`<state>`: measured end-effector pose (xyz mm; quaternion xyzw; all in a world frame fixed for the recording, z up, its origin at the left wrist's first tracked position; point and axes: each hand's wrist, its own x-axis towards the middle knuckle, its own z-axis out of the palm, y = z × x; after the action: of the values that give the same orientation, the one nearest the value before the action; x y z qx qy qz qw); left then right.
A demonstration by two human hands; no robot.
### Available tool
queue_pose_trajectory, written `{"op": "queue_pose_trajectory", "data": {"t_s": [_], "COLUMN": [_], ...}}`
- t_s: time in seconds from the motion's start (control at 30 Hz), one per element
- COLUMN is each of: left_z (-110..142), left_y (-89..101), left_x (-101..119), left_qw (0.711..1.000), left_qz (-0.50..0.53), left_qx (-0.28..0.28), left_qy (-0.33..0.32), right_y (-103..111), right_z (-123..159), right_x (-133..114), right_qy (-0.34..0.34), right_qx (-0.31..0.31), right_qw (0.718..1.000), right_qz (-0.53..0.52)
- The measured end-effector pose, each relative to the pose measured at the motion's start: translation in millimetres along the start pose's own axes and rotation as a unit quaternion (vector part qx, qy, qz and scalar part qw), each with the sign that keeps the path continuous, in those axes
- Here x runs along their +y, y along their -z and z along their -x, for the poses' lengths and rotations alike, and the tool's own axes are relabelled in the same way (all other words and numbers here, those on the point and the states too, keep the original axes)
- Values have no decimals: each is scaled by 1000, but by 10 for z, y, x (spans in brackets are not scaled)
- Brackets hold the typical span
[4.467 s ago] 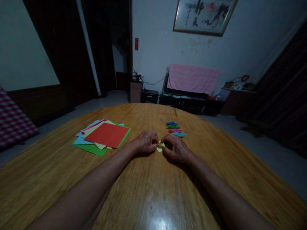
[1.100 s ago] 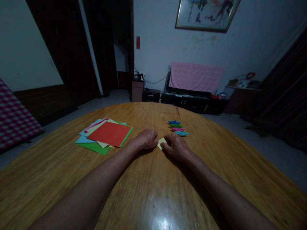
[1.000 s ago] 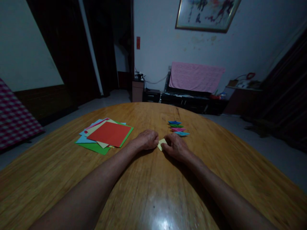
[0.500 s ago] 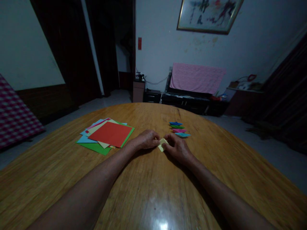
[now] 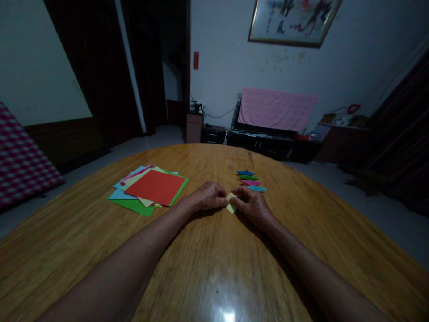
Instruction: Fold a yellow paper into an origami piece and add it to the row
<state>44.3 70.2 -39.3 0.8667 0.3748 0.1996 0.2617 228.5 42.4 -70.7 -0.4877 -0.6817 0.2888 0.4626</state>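
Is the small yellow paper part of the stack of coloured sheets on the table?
No, the small yellow paper is held between the left hand and the right hand, apart from the stack of coloured sheets.

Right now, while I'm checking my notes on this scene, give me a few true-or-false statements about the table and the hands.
1. The small pale yellow folded paper sits between the left hand and the right hand. True.
2. A red sheet lies on top of the stack of coloured paper. True.
3. The row of small folded pieces lies beside the stack. False: it lies beyond the right hand, apart from the stack.
4. A pink cloth is spread on the wooden table. False: it hangs over furniture by the far wall.
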Motion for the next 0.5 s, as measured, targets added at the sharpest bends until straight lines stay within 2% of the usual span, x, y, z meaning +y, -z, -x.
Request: {"op": "queue_pose_trajectory", "data": {"t_s": [0.23, 0.37, 0.5], "left_z": [-12, -15, -28], "left_y": [-19, -51, -119], "left_x": [-46, -46, -26], "left_qw": [999, 991, 970], "left_qz": [33, 128, 241], "left_qx": [15, 13, 15], "left_qy": [-32, -36, -11], "right_y": [30, 64, 54], "right_z": [1, -13, -20], "right_x": [-28, -69, -39], "right_qy": [-5, -14, -30], "right_qx": [5, 27, 50], "right_qw": [999, 996, 990], "right_qz": [-47, -86, -127]}}
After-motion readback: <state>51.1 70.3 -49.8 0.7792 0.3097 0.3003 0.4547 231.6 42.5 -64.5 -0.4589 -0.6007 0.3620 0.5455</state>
